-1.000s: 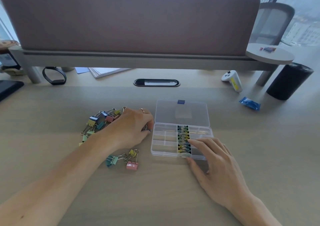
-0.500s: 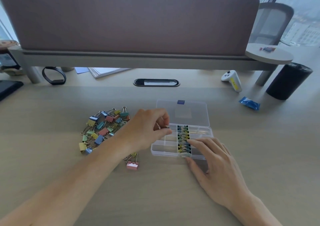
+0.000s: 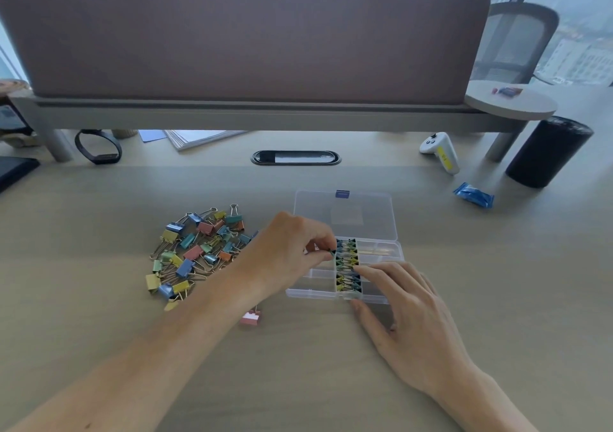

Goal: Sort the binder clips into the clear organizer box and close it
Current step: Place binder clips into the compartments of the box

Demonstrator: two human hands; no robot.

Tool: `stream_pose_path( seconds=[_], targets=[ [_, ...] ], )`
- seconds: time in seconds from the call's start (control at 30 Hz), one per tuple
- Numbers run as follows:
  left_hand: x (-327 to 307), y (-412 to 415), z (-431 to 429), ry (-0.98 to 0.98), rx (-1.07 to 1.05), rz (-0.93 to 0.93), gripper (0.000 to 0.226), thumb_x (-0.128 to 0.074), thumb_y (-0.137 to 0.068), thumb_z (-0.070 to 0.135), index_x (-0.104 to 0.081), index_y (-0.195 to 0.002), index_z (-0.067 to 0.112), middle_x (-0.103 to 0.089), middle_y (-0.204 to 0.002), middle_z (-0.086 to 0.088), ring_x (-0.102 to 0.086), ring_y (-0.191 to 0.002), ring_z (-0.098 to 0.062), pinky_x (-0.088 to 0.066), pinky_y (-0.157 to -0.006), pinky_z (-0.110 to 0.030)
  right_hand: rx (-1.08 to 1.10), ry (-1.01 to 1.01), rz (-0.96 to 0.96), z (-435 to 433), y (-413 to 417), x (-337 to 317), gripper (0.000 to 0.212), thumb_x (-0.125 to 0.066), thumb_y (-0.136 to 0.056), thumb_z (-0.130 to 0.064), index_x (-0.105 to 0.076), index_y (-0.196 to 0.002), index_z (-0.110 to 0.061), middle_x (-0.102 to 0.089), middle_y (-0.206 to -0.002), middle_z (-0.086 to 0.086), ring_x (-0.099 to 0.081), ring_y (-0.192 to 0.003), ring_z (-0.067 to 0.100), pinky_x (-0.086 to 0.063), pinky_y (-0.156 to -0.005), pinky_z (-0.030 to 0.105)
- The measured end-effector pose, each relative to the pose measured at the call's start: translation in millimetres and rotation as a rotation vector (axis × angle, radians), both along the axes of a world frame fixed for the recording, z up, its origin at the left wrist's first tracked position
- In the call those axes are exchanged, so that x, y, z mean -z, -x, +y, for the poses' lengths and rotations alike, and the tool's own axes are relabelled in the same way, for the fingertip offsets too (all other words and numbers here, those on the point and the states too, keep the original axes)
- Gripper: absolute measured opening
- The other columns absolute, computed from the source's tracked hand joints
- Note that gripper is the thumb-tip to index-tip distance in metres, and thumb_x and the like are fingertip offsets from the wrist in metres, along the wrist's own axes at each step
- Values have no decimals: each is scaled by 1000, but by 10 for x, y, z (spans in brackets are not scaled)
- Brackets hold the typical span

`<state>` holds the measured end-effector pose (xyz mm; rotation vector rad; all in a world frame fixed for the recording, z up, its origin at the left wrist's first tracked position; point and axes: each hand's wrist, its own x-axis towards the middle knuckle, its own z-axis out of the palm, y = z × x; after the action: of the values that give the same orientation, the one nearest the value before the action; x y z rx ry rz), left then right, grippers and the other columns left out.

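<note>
- Left hand [image 3: 292, 249] pinches a binder clip [image 3: 330, 251] over the clear organizer box [image 3: 310, 294]; its filled middle column [image 3: 346, 266], running near-to-far, lies just right.
- Right hand [image 3: 409, 309], fingers straight, rests on the box.

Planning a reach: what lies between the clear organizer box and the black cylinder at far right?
A small blue packet lies between the organizer box and the black cylinder; the head view shows it.

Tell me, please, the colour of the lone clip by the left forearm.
The lone clip: pink, head view.
</note>
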<state>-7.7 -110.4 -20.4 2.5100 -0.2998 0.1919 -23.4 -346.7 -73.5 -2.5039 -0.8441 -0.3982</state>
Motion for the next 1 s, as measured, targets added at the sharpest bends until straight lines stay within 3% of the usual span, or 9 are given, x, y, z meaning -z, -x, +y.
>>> stream_pose_path(
  seconds=[0.17,0.3,0.47,0.6,0.73,0.87,1.0],
  targets=[
    [43,-11,-37,-4,-22,-21,9,-81,-86,30,-80,-96,30,-68,-88,15,-63,-78,-3,-51,-72,-22,-2,13,13,-10,2,0,40,-60,-97,-44,-63,-133,-29,-61,-126,-20,-57,-120,10,-49,-102,33],
    [54,-7,-32,-23,-26,-22,8,-81,-86,31,-81,-94,28,-71,-82,15,-64,-75,-2,-50,-71,-20,-8,13,12,-11,2,-4,39,-62,-96,-43,-63,-133,-29,-60,-126,-19,-56,-120,10,-47,-103,30],
    [46,-20,-41,-98,-40,-29,13,-81,-86,32,-79,-99,30,-66,-91,16,-60,-84,-3,-49,-76,-25,-16,6,11,-4,5,-15,40,-59,-97,-44,-63,-133,-29,-61,-126,-20,-56,-120,10,-46,-103,27],
    [-9,-83,-44,-101,-61,66,12,-84,-83,32,-77,-94,30,-68,-85,18,-63,-83,-1,-48,-72,-23,-17,7,26,-6,9,-27,41,-56,-97,-46,-63,-134,-30,-61,-126,-21,-56,-120,8,-46,-102,26],
    [-172,-153,-70,-286,29,121,13,-81,-84,24,-76,-97,25,-72,-86,13,-67,-80,-6,-56,-79,-27,-22,12,51,-8,11,-34,40,-57,-97,-46,-62,-135,-32,-59,-125,-22,-56,-120,8,-48,-101,28],
    [-276,-228,-92,-414,103,140,11,-79,-83,20,-71,-85,27,-61,-74,17,-65,-75,-7,-54,-75,-25,-27,10,54,-14,17,-35,40,-59,-97,-45,-62,-135,-33,-59,-125,-23,-56,-120,8,-49,-101,30],
    [-311,-240,-86,-416,161,161,9,-79,-84,19,-72,-87,24,-65,-77,14,-65,-74,-6,-47,-69,-17,-31,7,55,-10,19,-50,40,-60,-95,-44,-62,-134,-33,-60,-125,-23,-56,-119,7,-50,-100,30]
  ],
)
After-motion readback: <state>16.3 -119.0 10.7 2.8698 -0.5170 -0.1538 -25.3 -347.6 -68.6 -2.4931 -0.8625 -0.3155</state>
